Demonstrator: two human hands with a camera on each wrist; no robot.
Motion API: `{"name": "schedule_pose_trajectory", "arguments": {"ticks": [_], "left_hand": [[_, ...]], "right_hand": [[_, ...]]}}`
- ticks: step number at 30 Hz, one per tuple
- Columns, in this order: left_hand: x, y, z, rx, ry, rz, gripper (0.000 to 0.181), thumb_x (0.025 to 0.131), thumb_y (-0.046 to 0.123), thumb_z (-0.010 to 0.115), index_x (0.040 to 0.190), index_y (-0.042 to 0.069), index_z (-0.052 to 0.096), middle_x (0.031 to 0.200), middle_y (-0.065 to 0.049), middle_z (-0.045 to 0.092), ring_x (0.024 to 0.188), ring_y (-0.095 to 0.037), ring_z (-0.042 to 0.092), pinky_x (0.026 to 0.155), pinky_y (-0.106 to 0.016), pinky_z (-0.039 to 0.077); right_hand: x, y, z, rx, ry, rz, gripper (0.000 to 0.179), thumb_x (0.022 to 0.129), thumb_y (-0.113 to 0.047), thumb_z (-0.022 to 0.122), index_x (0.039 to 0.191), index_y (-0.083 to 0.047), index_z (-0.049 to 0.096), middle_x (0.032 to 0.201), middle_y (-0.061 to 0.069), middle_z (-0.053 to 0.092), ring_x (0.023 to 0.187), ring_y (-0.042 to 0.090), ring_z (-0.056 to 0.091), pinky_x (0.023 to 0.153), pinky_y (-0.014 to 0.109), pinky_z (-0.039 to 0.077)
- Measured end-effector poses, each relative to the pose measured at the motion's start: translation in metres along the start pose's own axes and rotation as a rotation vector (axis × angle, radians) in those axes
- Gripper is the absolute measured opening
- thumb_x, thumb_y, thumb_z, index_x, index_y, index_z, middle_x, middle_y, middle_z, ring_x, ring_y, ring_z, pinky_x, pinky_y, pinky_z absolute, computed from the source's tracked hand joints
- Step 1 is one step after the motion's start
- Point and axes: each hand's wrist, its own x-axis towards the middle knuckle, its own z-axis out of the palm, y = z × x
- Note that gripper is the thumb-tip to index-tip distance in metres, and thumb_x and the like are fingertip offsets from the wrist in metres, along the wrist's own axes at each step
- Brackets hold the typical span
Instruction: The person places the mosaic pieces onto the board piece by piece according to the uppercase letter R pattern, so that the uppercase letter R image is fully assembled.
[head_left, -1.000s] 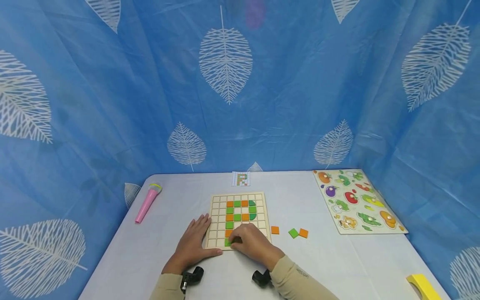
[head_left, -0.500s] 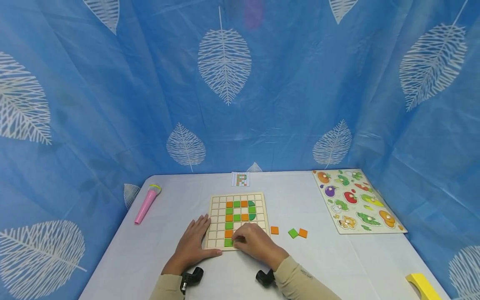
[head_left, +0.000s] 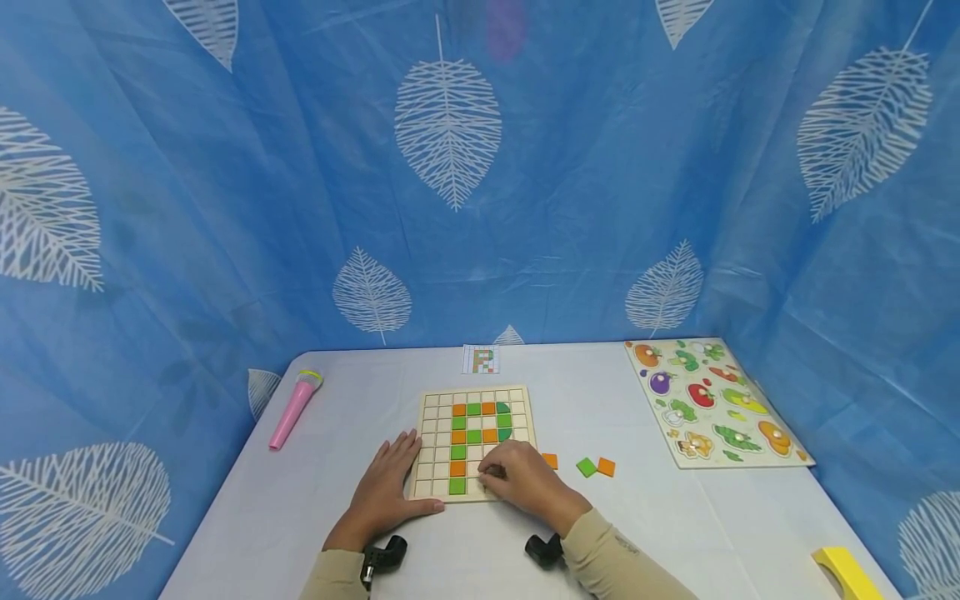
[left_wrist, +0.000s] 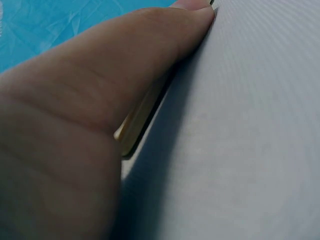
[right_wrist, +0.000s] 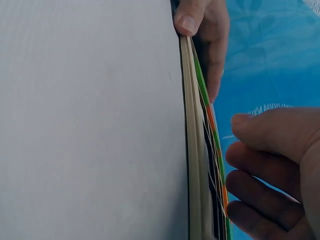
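Note:
A wooden grid board [head_left: 431, 454] lies mid-table with orange and green tiles forming a P-like shape. The lowest of them is a green tile [head_left: 457, 486] near the front edge. My left hand [head_left: 384, 483] rests along the board's left side, its fingers straight and its thumb at the front edge. Over the board's front right squares is my right hand [head_left: 528, 483], fingers loosely bent. In the right wrist view, its thumb [right_wrist: 270, 127] and fingers stand a little apart with nothing between them. My right hand partly covers a loose orange tile [head_left: 551, 460].
Right of the board lie a loose green tile [head_left: 587, 467] and an orange tile [head_left: 606, 467]. A pattern card [head_left: 481, 359] is behind the board. Farther out are a pink toy microphone [head_left: 294, 412], a vegetable puzzle board [head_left: 716, 404] and a yellow block [head_left: 847, 572].
My right hand has drawn away to the right from the lowest green tile, which now shows in full. It has come over part of the loose orange tile. My left hand stays put.

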Motion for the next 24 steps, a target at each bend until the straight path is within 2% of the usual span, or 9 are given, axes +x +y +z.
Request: {"name": "schedule_pose_trajectory", "arguments": {"ticks": [7,13,17,20,24], "left_hand": [[0.001,-0.001,0.001,-0.005,0.011,0.003,0.126,0.071,0.086,0.074,0.16,0.002,0.043,0.166,-0.014,0.037,0.155,-0.032,0.027,0.127,-0.051,0.016],[0.001,0.0,0.001,-0.017,0.009,-0.001,0.127,0.071,0.086,0.074,0.16,0.001,0.043,0.166,-0.014,0.037,0.155,-0.032,0.027,0.127,-0.051,0.015],[0.0,0.001,0.0,-0.029,0.008,-0.002,0.126,0.071,0.085,0.074,0.16,0.002,0.042,0.166,-0.014,0.037,0.156,-0.031,0.026,0.127,-0.051,0.014],[0.0,0.001,0.0,-0.027,0.013,-0.001,0.126,0.071,0.086,0.074,0.16,0.002,0.043,0.166,-0.014,0.037,0.155,-0.032,0.026,0.127,-0.051,0.015],[0.001,0.0,0.001,-0.017,0.018,-0.001,0.127,0.071,0.087,0.074,0.16,0.002,0.043,0.166,-0.014,0.037,0.155,-0.031,0.027,0.127,-0.051,0.016]], "right_hand": [[-0.003,0.008,-0.01,-0.022,0.066,-0.023,0.007,0.09,-0.009,0.085,0.096,-0.01,0.082,0.092,-0.005,0.073,0.087,0.01,0.066,0.077,0.032,0.059],[-0.007,0.018,-0.022,-0.068,0.092,0.005,0.007,0.09,-0.01,0.085,0.097,-0.009,0.082,0.093,-0.005,0.074,0.09,0.012,0.067,0.083,0.037,0.059],[-0.012,0.028,-0.031,-0.103,0.108,-0.003,0.009,0.089,-0.009,0.086,0.097,-0.008,0.081,0.094,-0.003,0.074,0.089,0.012,0.066,0.08,0.038,0.059],[-0.016,0.035,-0.039,-0.111,0.113,0.015,0.01,0.089,-0.009,0.086,0.097,-0.008,0.08,0.094,-0.003,0.074,0.089,0.011,0.066,0.078,0.038,0.059],[-0.021,0.046,-0.047,-0.138,0.117,0.05,0.012,0.089,-0.011,0.086,0.098,-0.008,0.08,0.097,-0.002,0.075,0.095,0.014,0.067,0.084,0.04,0.059]]}}
